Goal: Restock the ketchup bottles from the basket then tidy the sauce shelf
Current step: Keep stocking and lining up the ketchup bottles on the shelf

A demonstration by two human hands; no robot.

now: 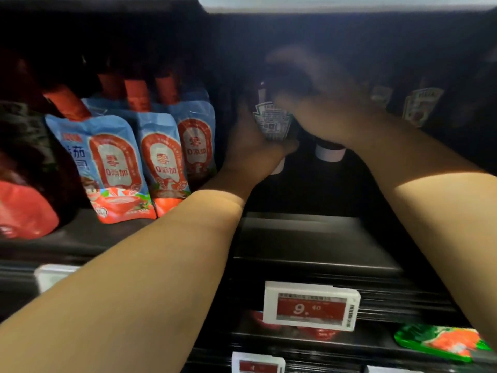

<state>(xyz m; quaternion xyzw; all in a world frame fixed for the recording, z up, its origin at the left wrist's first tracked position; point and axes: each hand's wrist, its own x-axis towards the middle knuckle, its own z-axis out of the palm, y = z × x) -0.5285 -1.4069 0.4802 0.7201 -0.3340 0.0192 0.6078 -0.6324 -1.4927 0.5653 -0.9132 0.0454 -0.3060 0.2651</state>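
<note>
Sauce shelf (309,238): restock step, deep in dark bay. Pouches (118,162) at left, upright. Ketchup bottle (273,122) cap-down, L hand (250,152) wrapped round it. R hand (320,109) blurred, grip unclear. Next: seat bottle w/ row, label front.
</note>
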